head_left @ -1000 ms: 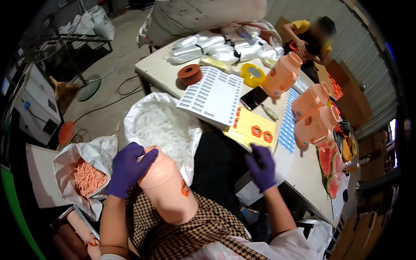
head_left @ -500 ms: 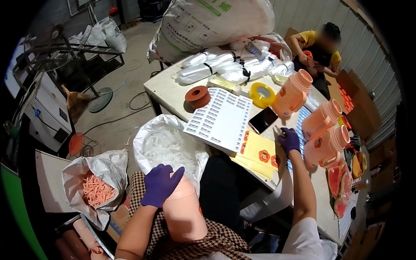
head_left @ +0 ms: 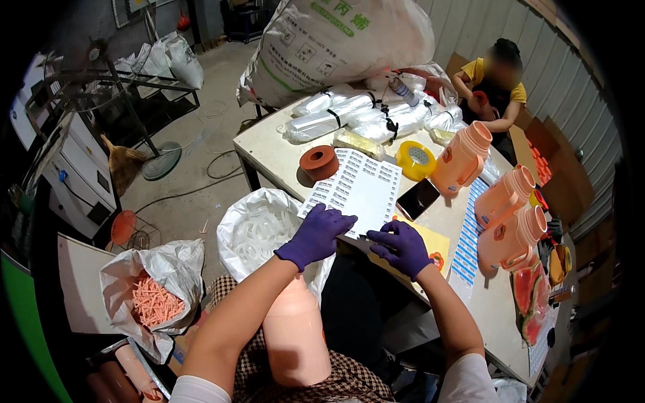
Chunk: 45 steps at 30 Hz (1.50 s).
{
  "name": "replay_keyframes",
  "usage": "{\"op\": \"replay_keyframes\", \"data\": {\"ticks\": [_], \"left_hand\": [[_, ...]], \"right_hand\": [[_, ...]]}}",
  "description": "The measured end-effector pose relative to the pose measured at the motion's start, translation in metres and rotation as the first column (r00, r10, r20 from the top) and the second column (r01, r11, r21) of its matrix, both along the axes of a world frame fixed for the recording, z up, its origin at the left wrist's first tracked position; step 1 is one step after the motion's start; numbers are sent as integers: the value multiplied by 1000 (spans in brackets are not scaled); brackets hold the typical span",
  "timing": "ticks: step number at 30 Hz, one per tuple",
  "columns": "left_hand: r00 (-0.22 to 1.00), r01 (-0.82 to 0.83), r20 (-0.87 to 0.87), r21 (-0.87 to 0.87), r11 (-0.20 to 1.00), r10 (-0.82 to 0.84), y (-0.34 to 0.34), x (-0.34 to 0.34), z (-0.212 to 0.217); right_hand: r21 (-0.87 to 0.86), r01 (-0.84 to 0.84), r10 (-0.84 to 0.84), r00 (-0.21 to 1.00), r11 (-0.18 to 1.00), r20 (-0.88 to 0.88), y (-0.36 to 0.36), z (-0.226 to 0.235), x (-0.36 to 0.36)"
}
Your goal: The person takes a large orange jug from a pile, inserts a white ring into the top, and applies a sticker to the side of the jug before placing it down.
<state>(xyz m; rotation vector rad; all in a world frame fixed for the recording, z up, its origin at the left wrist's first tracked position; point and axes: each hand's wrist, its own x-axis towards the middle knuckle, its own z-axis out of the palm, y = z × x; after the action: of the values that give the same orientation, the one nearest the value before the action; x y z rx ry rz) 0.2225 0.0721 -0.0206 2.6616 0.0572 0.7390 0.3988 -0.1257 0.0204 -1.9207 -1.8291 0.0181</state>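
My left hand (head_left: 318,235) lies over the near edge of a white sheet of small printed labels (head_left: 369,185), its fingers stretched to the right. At the sheet's near right corner my right hand (head_left: 405,248) has its fingers bent and drawn together, with a tiny dark bit at the tips that I cannot make out. On my lap, between my forearms, a peach plastic jug body (head_left: 295,339) stands tilted, and neither hand grips it. Yellow sheets of flower stickers (head_left: 430,240) lie partly under my right hand. A phone (head_left: 418,199) rests just beyond it.
Three peach jugs with handles, the nearest one (head_left: 510,235), stand on the table's right. Brown tape (head_left: 318,163) and yellow tape (head_left: 416,160) lie farther back. Sacks of clear rings (head_left: 259,225) and peach sticks (head_left: 158,300) are at the left. Another person (head_left: 494,94) sits far right.
My left hand has let go of the jug's top and moved up and right onto the label sheet. My right hand has come left from the blue-striped sheet to the label sheet's corner.
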Motion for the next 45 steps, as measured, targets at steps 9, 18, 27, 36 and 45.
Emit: {"op": "replay_keyframes", "data": {"ticks": [9, 18, 27, 36, 45], "left_hand": [[1000, -3, -15, -116, 993, 1, -3, 3, -1], [970, -59, -243, -342, 938, -27, 15, 16, 16], [946, -116, -323, -396, 911, -20, 19, 16, 17], [982, -57, -184, -454, 889, -30, 12, 5, 15], [962, -272, -203, -733, 623, 181, -57, -115, 1]], "right_hand": [[-126, -107, 127, 977, 986, 169, 10, -8, 16], [-89, -274, 275, 961, 958, 2, 19, -17, 39], [-202, -221, 268, 932, 954, 243, 28, -8, 30], [-232, -131, 226, 861, 964, 456, 37, 9, 5], [296, -206, 153, 969, 933, 193, -8, 53, -66]]}}
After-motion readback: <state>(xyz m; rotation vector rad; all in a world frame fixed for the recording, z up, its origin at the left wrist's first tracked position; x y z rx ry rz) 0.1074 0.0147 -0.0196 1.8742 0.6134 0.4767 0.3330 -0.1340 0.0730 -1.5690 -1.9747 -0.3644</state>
